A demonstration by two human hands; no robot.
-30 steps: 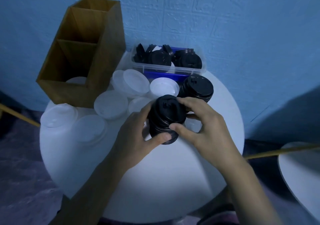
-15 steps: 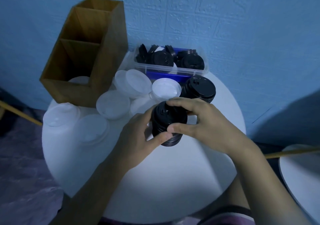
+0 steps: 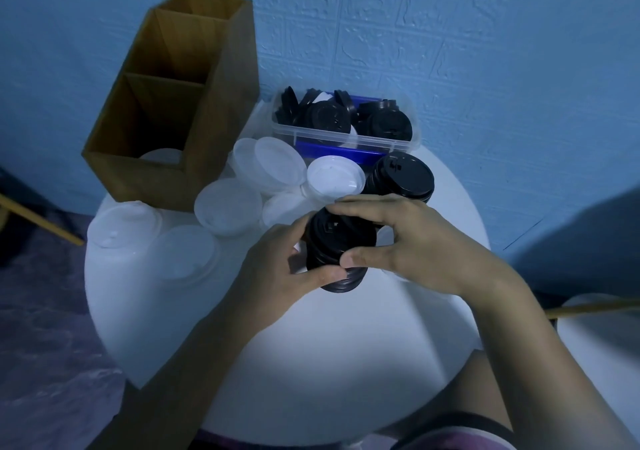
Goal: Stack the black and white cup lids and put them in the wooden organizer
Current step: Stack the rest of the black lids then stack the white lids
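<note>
Fingers (image 3: pixel 358 258) of both hands are curled round one stack of black lids (image 3: pixel 337 241), held over the middle of the desk (image 3: pixel 311 363). The left hand (image 3: pixel 277 269) grips the stack from its left side, thumb lying across the lower rims. The right hand (image 3: pixel 415 241) pinches it from the right, thumb on the near side and fingertips over the far top edge. Whether the base of the stack rests on the desk cannot be told.

A second black stack (image 3: pixel 403 177) stands on the desk just beyond the right hand. A clear plastic box (image 3: pixel 346 140) at the far edge holds more black lids, lying loose. White lids (image 3: pixel 227 205) lie singly and overlapping to the left of the held stack, between it and the wooden organizer (image 3: pixel 225 103) at the far left. Something white, probably a lid, shows in the organizer's nearest compartment. The farther compartments show no lids from this angle.

Assessment: the step in hand appears to be squaring and pressing the black stack together. No black lid has reached the organizer, and most white lids remain unstacked. The next move calls for an even grip on the sides, the stack kept upright, and a carry over the white lids to a free compartment. Tilting risks the upper lids sliding off.
</note>
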